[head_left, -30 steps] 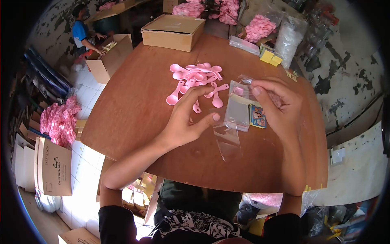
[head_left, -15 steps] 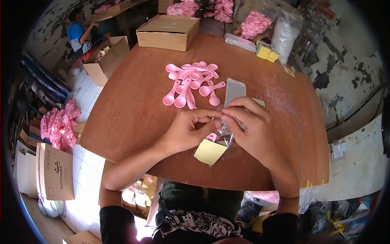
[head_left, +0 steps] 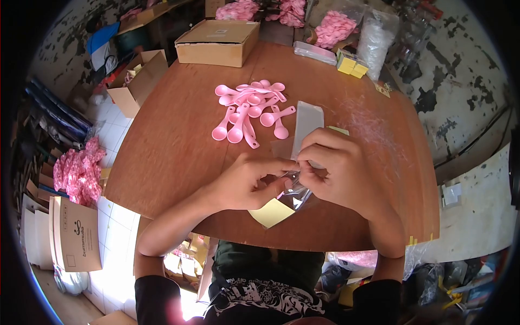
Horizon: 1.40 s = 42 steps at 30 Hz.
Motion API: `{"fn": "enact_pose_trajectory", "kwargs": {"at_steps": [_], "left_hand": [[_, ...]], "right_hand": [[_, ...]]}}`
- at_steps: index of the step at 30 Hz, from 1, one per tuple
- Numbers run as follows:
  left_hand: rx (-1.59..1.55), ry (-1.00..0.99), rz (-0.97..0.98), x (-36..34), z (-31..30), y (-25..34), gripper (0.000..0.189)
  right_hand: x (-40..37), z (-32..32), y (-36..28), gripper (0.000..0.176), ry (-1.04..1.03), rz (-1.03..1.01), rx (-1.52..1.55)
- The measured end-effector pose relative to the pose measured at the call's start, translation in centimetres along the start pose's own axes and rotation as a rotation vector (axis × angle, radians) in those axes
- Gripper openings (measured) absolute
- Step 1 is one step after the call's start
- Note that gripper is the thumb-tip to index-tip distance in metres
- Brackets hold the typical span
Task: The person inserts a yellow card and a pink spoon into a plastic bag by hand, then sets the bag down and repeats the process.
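Near the front edge of the table, both hands meet at a small clear plastic bag with a pale yellow card in its lower part. My left hand grips the bag's left side, fingers closed. My right hand pinches the bag's upper end between thumb and fingers. A sliver of pink shows by the left thumb; most of it is hidden. Beyond the hands lies a loose pile of pink measuring spoons. A stack of clear plastic sleeves lies just past my right hand, with a yellow card partly covered beside it.
A closed cardboard box sits at the table's far edge. Small yellow boxes and a bulging plastic bag stand far right. Pinkish strands lie on the right. A co-worker is at the back left beside an open carton.
The bag and card have tilted and shifted slightly down and left. My left hand now hides most of the pink spoon end that showed. The co-worker has leaned over.
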<state>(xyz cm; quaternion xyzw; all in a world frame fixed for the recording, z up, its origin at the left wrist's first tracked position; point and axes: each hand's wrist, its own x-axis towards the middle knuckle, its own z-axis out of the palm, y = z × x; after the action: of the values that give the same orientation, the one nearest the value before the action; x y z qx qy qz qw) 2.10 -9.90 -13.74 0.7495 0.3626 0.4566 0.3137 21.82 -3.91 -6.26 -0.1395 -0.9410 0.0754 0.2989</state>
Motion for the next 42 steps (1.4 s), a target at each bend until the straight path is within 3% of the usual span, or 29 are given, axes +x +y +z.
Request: {"fn": "enact_pose_trajectory", "kwargs": {"at_steps": [6,8,10,12,14,16,17,19,20,22,24,26,28,30,31,33,37,42], "left_hand": [[-0.095,0.103,0.143,0.0,0.5,0.4,0.029],[-0.144,0.135,0.162,-0.2,0.7,0.6,0.028],[-0.223,0.291,0.000,-0.3,0.9,0.9,0.023],[-0.235,0.317,-0.051,-0.3,1.0,0.6,0.024],[-0.352,0.348,-0.127,0.0,1.2,1.0,0.027],[-0.349,0.330,-0.120,0.1,1.6,0.4,0.027],[-0.332,0.350,-0.106,0.3,1.8,0.1,0.027],[-0.312,0.372,-0.091,0.5,1.7,-0.2,0.027],[-0.268,0.367,-0.084,0.5,1.7,-0.5,0.028],[-0.228,0.358,-0.096,0.4,1.9,-0.8,0.028],[-0.288,0.362,-0.115,0.6,1.9,-0.9,0.030],[-0.296,0.366,-0.121,0.8,1.9,-0.9,0.031],[-0.308,0.376,-0.129,0.8,1.9,-1.0,0.032],[-0.366,0.348,-0.126,0.8,1.7,-1.1,0.034],[-0.361,0.351,-0.127,0.9,1.6,-1.1,0.034],[-0.583,0.264,-0.125,0.9,1.6,-1.3,0.031],[-0.484,0.107,-0.234,0.8,1.3,-3.0,0.027],[-0.551,0.138,-0.290,0.7,1.7,-4.2,0.026]], "right_hand": [[-0.7,-0.5,-0.6,0.014,0.227,0.152,0.280],[-1.4,-1.8,0.8,0.007,0.405,0.278,0.563],[-2.5,-4.3,4.9,0.005,0.432,0.337,1.067],[-3.9,-7.0,9.9,0.010,0.370,0.280,1.383],[-6.8,-7.8,16.3,0.012,0.401,0.356,1.473],[-11.9,-7.0,24.7,0.022,0.191,0.938,0.337],[-12.6,-6.6,25.2,0.022,0.195,0.936,0.330],[-13.6,-5.8,24.6,0.029,0.231,0.852,-0.729],[-12.7,-5.6,23.4,0.029,0.227,0.837,-0.731],[-9.5,-4.5,17.6,0.032,0.577,0.767,-0.346],[-7.2,-3.3,12.5,0.038,0.481,0.738,0.339],[-5.7,-1.9,7.9,0.044,0.159,0.638,0.746],[-5.4,0.3,5.5,0.041,-0.098,0.474,0.655],[-5.1,2.6,3.5,0.031,-0.097,0.459,0.728],[-5.1,3.8,3.1,0.021,-0.008,0.459,0.731],[-5.4,5.1,2.9,0.019,0.057,0.508,0.762],[-5.5,5.7,3.1,0.014,0.174,0.554,0.796],[-6.0,5.9,3.7,0.014,0.241,0.595,0.790]]}}
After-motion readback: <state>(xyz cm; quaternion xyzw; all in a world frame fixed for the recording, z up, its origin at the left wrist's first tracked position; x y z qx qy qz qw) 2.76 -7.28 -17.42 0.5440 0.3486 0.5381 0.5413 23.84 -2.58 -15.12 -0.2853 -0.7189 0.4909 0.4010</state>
